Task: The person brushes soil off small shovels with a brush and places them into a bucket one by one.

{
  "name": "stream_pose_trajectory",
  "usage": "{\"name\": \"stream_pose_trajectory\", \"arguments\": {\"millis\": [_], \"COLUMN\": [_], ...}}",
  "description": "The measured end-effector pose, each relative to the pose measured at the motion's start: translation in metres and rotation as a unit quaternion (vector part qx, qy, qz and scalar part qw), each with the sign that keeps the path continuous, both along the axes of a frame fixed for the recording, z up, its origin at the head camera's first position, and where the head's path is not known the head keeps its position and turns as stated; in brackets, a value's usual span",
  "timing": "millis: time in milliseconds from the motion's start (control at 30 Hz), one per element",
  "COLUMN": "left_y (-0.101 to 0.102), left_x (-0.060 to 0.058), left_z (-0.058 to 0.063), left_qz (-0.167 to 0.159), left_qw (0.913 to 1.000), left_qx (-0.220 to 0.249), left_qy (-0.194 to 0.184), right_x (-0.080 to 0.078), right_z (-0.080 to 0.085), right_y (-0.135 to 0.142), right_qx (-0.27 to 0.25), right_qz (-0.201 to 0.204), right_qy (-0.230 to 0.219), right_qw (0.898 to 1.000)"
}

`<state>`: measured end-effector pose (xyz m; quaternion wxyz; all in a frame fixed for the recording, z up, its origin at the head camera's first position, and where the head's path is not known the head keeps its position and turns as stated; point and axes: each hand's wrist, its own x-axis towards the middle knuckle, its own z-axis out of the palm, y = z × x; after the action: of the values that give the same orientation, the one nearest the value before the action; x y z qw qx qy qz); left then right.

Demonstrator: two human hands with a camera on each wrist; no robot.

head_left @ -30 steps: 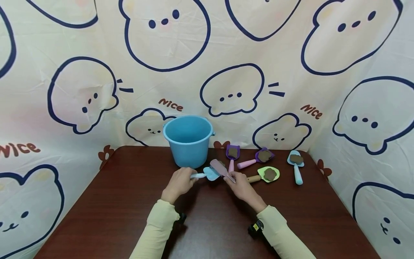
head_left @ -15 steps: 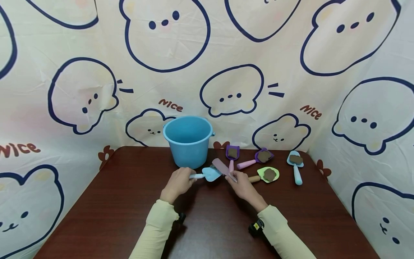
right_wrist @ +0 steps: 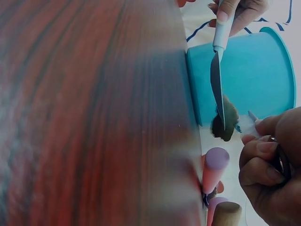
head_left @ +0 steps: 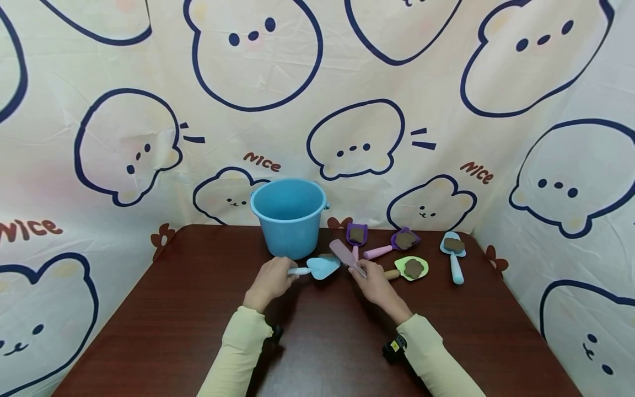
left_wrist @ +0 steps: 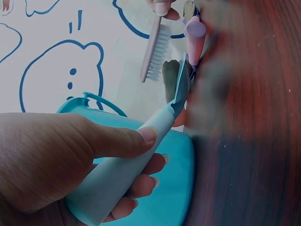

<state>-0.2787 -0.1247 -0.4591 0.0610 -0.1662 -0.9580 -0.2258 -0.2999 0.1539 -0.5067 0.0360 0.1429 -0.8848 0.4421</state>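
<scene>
My left hand point(head_left: 269, 282) grips the handle of a light blue toy shovel point(head_left: 323, 268), thumb laid along it in the left wrist view. A grey-brown lump point(left_wrist: 170, 80) sits against the blade and shows past its far edge in the head view. Both are held above the dark table. With my right hand point(head_left: 375, 285) I hold a pinkish brush point(head_left: 341, 251) by its handle. Its pale bristles hang toward the lump in the left wrist view, slightly apart from it. In the right wrist view, my right-hand fingers hide most of the brush.
A blue bucket point(head_left: 289, 234) stands just behind the shovel, at the table's far edge. To the right lie two purple shovels point(head_left: 366, 236) point(head_left: 415, 239) with pink handles, a green shovel point(head_left: 421, 263) and another blue shovel point(head_left: 456, 270), each bearing a brown lump.
The blue shovel has shifted slightly left and the brush slightly right. The brush overlapped the blade earlier; now a gap shows between them, and more of the lump is visible.
</scene>
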Motion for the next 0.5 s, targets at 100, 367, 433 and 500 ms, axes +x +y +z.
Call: {"name": "stream_pose_trajectory", "arguments": {"millis": [100, 367, 433, 500], "left_y": [0.0, 0.001, 0.001, 0.001], "left_x": [0.0, 0.0, 0.0, 0.0], "left_z": [0.0, 0.0, 0.0, 0.001], "left_qz": [0.001, -0.001, -0.003, -0.004], "left_qw": [1.0, 1.0, 1.0, 1.0], "left_qx": [0.0, 0.0, 0.001, 0.004], "left_qy": [-0.004, -0.003, 0.0, 0.002], "right_x": [0.001, 0.004, 0.006, 0.007], "right_z": [0.001, -0.001, -0.001, -0.001], "right_y": [-0.002, -0.008, -0.01, -0.012], "right_qx": [-0.002, -0.002, 0.0, 0.002], "right_qz": [0.006, 0.031, 0.036, 0.041], "right_qy": [0.0, 0.014, 0.017, 0.017], "right_qw": [1.0, 0.999, 0.999, 0.999]}}
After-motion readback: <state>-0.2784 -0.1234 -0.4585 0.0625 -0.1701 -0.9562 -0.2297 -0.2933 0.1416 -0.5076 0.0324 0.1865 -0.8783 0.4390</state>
